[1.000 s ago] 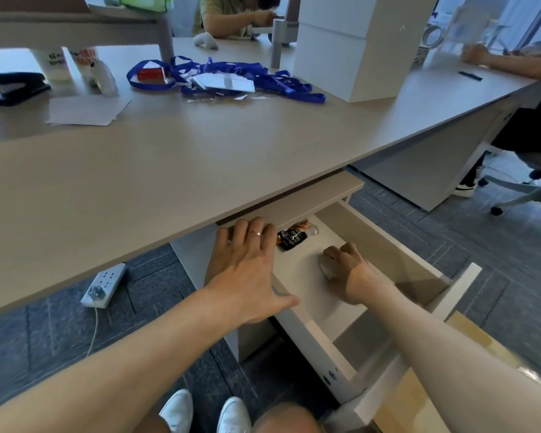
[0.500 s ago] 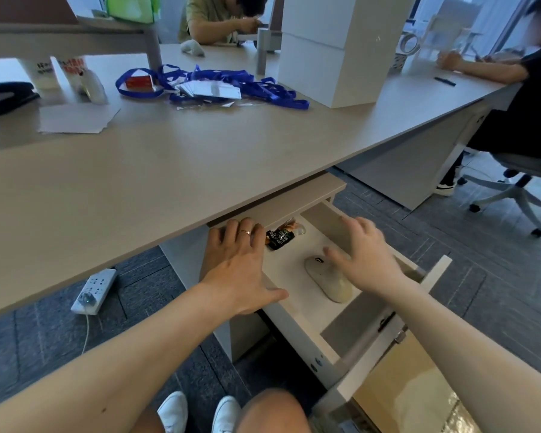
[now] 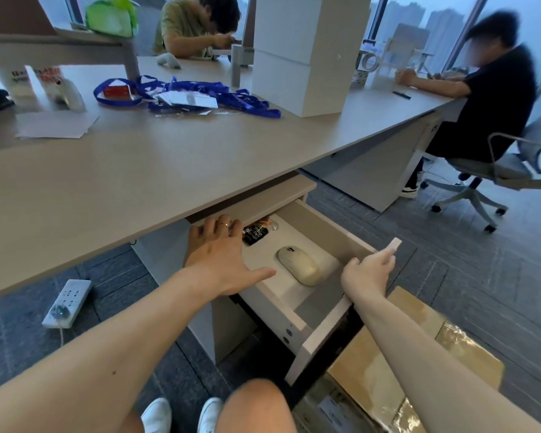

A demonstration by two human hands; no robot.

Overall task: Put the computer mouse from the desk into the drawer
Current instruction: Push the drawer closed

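Observation:
A cream computer mouse (image 3: 299, 265) lies on the floor of the open drawer (image 3: 328, 226) under the desk (image 3: 144, 170). My left hand (image 3: 219, 254) rests flat on the drawer's left wall, fingers spread, holding nothing. My right hand (image 3: 369, 273) is closed on the top edge of the drawer's front panel (image 3: 325, 332), to the right of the mouse and apart from it. A black snack packet (image 3: 254, 234) lies at the back of the drawer.
Blue lanyards with cards (image 3: 188, 96), papers (image 3: 55, 125) and a white box (image 3: 306, 54) sit on the desk. A power strip (image 3: 67, 302) lies on the carpet at left. A cardboard box (image 3: 419, 364) stands right of the drawer. Two people sit at the desk's far side and right end.
My right hand let go of the mouse in the drawer, lifted off it and moved right onto the drawer front's edge. My left hand stayed on the drawer's left wall.

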